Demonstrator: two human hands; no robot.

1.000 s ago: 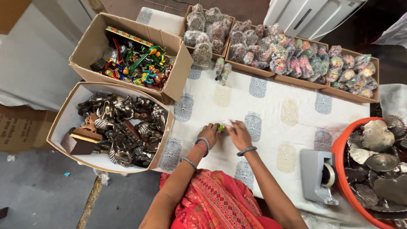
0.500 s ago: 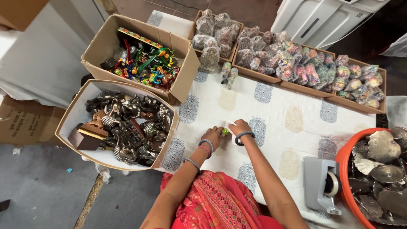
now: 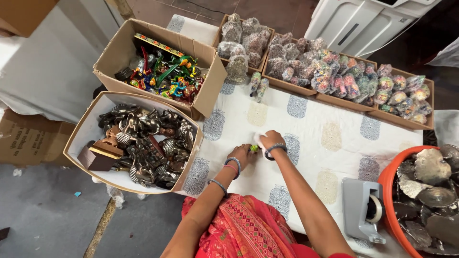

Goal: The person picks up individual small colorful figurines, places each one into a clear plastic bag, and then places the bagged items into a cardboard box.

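Where the two hands meet near the middle of the worktop [image 3: 334, 157], a small green object [image 3: 254, 148] sits pinched between them on the white patterned cloth; the left hand [image 3: 240, 155] curls its fingers closed against one side of it, and the right hand [image 3: 270, 140] closes over the other side, with a bit of pale wrapping [image 3: 258, 139] showing under its fingers; what exactly the green piece is cannot be told, since the hands cover most of it. To the person's left, a white-lined cardboard box [image 3: 91, 131] holds dark metal figurines, and just behind it an open brown box [image 3: 118, 50] is full of brightly painted figures; along the far edge of the worktop stands a row of shallow trays [image 3: 399, 119] packed with small wrapped bundles, and two wrapped pieces [image 3: 257, 86] lie on the cloth just in front of them; at the right, a grey tape dispenser [image 3: 362, 210] rests near the front edge, beside an orange tub [image 3: 388, 210] of flat metal pieces.
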